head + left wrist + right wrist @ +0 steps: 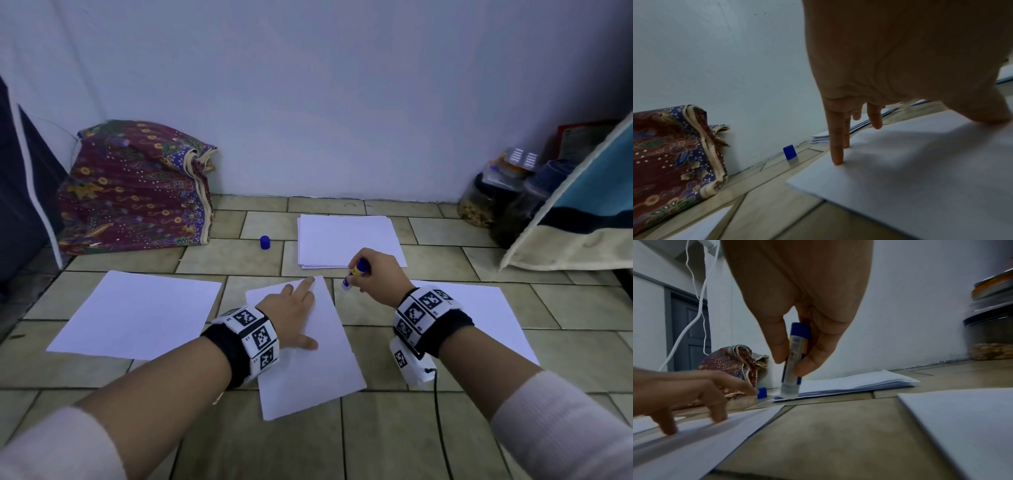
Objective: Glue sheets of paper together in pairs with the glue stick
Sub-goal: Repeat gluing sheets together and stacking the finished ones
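The step in hand was judged to be the spreading of glue on the middle sheet (pixel 308 356), which lay on the floor between two other sheets. It was pinned by the left hand (pixel 291 317), whose straight fingers (pixel 836 151) were spread and pressed flat on its far half. To do the step well, that pressure would best be kept on while the glue is drawn along the edges and into the corners, so that the thin paper is neither dragged nor creased. The strokes would best be run away from the pinning hand. The glue stick (pixel 354 274) was held uncapped in the curled fingers and thumb of the right hand (pixel 376 275), tip down, just past the far right corner of the middle sheet and not yet on it. Whether its tip touched the floor could not be told.

The work was laid out on a floor (pixel 394 428) of beige tiles with dark joints, against a pale wall (pixel 342 85). A single sheet (pixel 137 313) lay to the left and another (pixel 493 322) to the right. A stack of paper (pixel 346 236) lay farther off, near the wall. A patterned cloth bundle (pixel 137 188) was heaped in the far left corner, and jars (pixel 493 195) stood at the far right. The blue cap (pixel 265 242) stood on the floor left of the stack.
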`<action>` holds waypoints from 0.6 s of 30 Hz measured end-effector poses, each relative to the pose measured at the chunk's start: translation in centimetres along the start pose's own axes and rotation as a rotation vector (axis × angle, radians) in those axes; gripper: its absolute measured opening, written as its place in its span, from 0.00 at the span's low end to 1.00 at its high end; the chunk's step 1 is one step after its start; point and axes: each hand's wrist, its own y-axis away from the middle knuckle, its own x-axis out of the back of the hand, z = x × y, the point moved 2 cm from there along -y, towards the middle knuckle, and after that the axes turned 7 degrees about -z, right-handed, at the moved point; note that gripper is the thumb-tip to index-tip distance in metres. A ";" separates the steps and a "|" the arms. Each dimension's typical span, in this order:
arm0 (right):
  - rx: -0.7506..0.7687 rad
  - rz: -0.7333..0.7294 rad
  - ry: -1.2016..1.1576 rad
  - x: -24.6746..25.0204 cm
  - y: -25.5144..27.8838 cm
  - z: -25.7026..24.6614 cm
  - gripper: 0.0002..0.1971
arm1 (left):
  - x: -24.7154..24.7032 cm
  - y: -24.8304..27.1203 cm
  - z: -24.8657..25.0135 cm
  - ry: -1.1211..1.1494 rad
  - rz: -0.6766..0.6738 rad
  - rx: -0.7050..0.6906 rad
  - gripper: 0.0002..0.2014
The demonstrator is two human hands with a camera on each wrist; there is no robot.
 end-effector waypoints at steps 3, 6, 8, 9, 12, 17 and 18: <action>0.012 -0.020 0.007 -1.0 -1.1 -1.1 0.05 | 0.4 -0.5 -0.1 -0.007 -0.009 0.052 0.44; 0.057 -0.048 0.057 -1.8 -2.2 -2.6 0.07 | 0.5 -0.7 -0.2 0.019 -0.009 0.110 0.47; 0.074 -0.079 0.104 -2.2 -2.9 -3.6 0.09 | 0.2 -0.9 -0.1 0.064 -0.015 0.128 0.48; 0.077 -0.094 0.138 -2.5 -3.2 -4.0 0.10 | 0.1 -0.9 -0.1 0.085 -0.022 0.128 0.48; 0.069 -0.125 0.215 -3.3 -3.9 -5.0 0.12 | 0.3 -0.8 -0.1 0.124 -0.040 0.120 0.49; 0.074 -0.190 0.375 -3.8 -4.6 -6.3 0.10 | 0.4 -0.7 0.0 0.113 -0.042 0.106 0.49; 0.080 -0.205 0.407 -3.7 -4.7 -6.5 0.11 | 0.4 -0.6 0.0 0.115 -0.040 0.102 0.49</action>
